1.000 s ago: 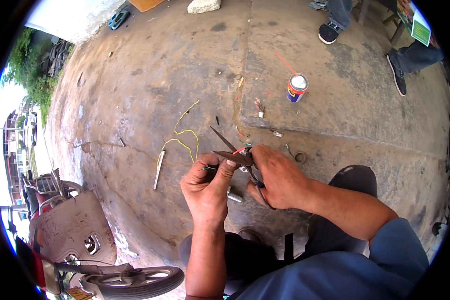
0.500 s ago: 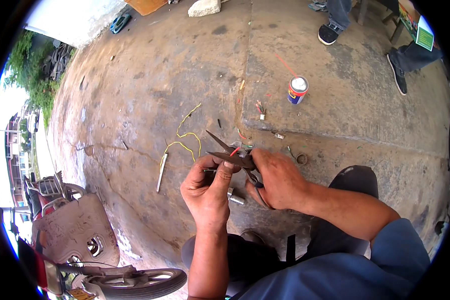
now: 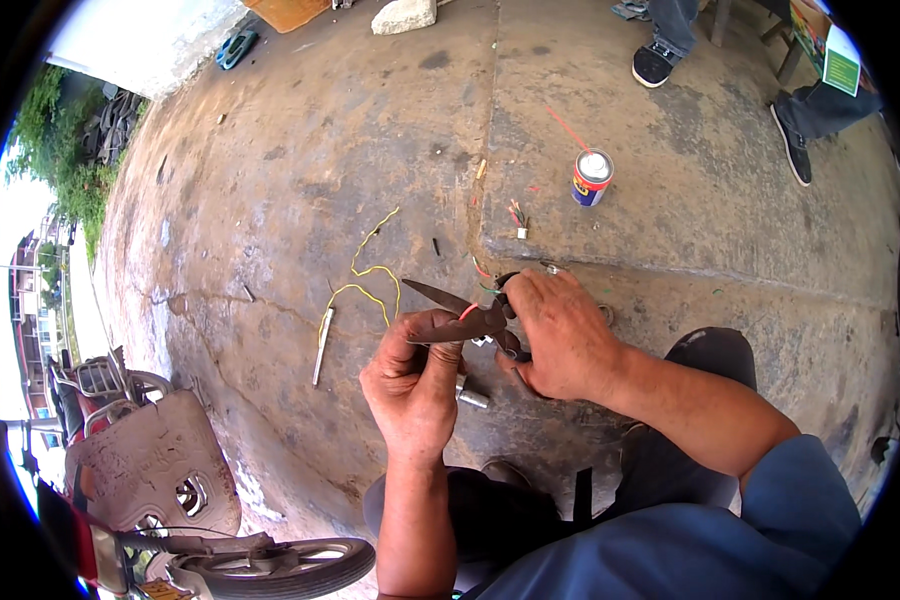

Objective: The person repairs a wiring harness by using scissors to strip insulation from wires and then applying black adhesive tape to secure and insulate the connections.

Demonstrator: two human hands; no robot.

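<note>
My right hand is closed around the handles of a pair of dark, worn scissors, whose blades are parted and point left. A short red wire lies across the blades near their pivot. My left hand is pinched just below, thumb and fingertips at the lower blade, and appears to hold the red wire's other end; the blade partly hides the grip. Beneath the hands, a silver metal cylinder lies on the concrete floor.
Nearby lie a yellow wire, a silver rod and a white connector with coloured wires. A spray can stands ahead. A motorcycle is at lower left. Another person's shoes show at upper right.
The scissors have shifted slightly down, and the lower blade now covers part of my left fingertips. My right hand has turned a little and moved up around the handles.
</note>
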